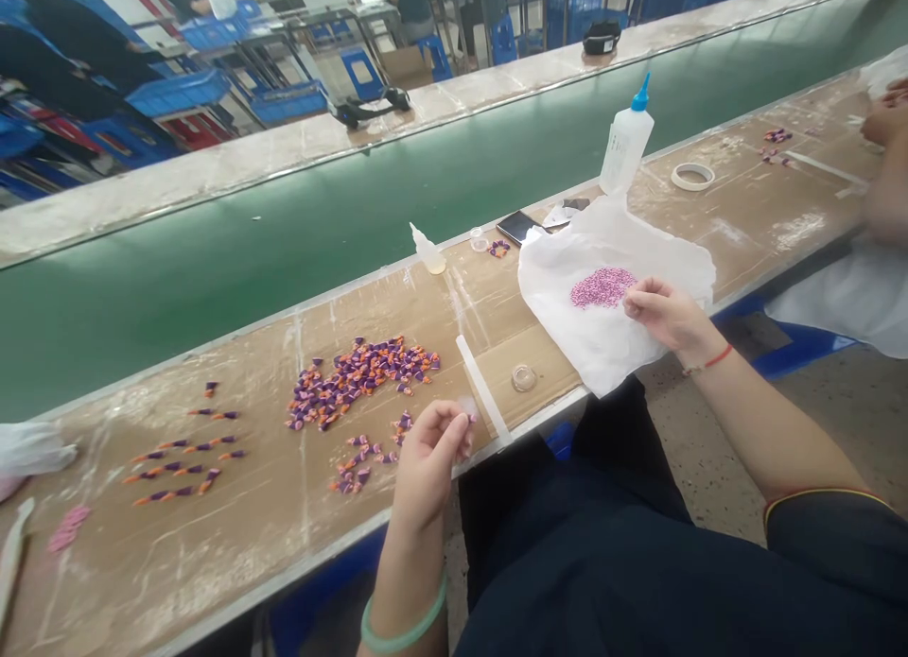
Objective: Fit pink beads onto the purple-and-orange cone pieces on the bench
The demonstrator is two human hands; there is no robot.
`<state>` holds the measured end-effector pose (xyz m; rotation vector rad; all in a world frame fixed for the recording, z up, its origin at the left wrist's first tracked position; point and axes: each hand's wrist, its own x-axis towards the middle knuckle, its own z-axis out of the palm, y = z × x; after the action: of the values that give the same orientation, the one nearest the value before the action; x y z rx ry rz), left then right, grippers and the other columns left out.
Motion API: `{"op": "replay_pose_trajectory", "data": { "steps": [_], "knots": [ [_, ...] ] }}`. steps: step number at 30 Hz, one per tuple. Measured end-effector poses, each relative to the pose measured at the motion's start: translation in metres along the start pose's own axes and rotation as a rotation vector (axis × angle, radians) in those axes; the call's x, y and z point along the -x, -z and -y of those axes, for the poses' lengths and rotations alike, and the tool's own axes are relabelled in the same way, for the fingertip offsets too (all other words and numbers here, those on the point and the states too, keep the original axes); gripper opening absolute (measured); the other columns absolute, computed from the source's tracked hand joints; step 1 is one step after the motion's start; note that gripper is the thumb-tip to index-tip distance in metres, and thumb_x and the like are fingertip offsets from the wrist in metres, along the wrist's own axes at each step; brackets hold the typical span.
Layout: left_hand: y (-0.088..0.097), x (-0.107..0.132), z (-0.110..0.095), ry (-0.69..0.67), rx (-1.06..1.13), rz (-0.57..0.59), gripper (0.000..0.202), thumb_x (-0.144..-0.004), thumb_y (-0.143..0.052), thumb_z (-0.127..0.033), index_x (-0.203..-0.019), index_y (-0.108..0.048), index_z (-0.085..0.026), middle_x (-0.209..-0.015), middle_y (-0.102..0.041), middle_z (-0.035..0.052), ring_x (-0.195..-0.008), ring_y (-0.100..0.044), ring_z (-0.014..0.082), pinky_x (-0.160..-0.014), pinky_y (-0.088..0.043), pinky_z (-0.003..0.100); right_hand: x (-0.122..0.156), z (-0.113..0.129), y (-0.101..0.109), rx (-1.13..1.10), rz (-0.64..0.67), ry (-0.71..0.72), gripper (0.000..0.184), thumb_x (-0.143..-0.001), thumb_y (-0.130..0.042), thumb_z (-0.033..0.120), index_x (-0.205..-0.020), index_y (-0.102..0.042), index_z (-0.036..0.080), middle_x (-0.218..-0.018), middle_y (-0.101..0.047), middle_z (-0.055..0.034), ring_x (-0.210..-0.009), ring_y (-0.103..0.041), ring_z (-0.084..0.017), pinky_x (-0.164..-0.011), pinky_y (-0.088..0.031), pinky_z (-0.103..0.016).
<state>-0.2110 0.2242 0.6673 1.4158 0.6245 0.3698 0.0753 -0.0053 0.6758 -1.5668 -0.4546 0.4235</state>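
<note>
My left hand is closed in a pinch at the front edge of the table. A tiny purplish piece shows at its fingertips, too small to make out fully. Beside it lie a loose cluster and a larger pile of small purple-and-orange cone-shaped pieces. My right hand is also pinched shut, at the right edge of a heap of tiny pink beads on a white plastic sheet. Whatever its fingertips hold is hidden.
A clear round lid and a white strip lie between my hands. Behind are a small glue bottle, a phone, a large blue-tipped bottle and a tape roll. Paired cones lie left; another person's hand is right.
</note>
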Motion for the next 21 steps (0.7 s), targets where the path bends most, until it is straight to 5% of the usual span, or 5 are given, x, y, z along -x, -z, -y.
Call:
{"op": "replay_pose_trajectory", "data": {
  "steps": [7,14,18,21],
  "knots": [
    [-0.002,0.001,0.001,0.008,0.005,-0.014,0.032,-0.078,-0.075,-0.047,-0.075,-0.060,-0.019,-0.057,-0.054,-0.0033,-0.049,-0.046,0.0091,-0.047,-0.035,0.020,0.025,0.021,-0.019,-0.180,0.057,0.065,0.044,-0.065,-0.080,0.044,-0.073,-0.042,0.024,-0.064,-0.052,0.0056,-0.065,-0.052,-0.013,-0.064,-0.045,-0.030],
    [-0.004,0.001,0.003,0.001,0.023,-0.007,0.032,-0.078,-0.075,-0.047,-0.075,-0.061,-0.018,-0.056,-0.053,-0.0035,-0.049,-0.046,0.0087,-0.047,-0.035,0.019,0.042,0.034,-0.029,-0.200,0.072,0.130,0.037,-0.073,-0.078,0.037,-0.107,-0.062,0.029,-0.069,-0.058,0.0047,-0.073,-0.057,-0.015,-0.073,-0.050,-0.034],
    [-0.011,0.000,0.000,-0.047,0.052,-0.019,0.034,-0.080,-0.074,-0.049,-0.071,-0.060,-0.018,-0.054,-0.052,-0.0037,-0.047,-0.043,0.0079,-0.045,-0.033,0.020,0.049,0.039,-0.035,-0.181,0.106,0.131,0.036,-0.073,-0.083,0.036,-0.100,-0.060,0.028,-0.067,-0.060,0.0056,-0.068,-0.059,-0.014,-0.070,-0.051,-0.032],
    [-0.028,-0.002,-0.015,-0.120,-0.003,0.083,0.037,-0.082,-0.072,-0.050,-0.068,-0.061,-0.018,-0.054,-0.051,-0.0030,-0.046,-0.041,0.0079,-0.046,-0.033,0.021,0.057,0.046,-0.044,-0.122,0.162,0.140,0.033,-0.075,-0.083,0.033,-0.091,-0.056,0.026,-0.071,-0.063,0.0042,-0.067,-0.062,-0.014,-0.065,-0.052,-0.029]
  ]
}}
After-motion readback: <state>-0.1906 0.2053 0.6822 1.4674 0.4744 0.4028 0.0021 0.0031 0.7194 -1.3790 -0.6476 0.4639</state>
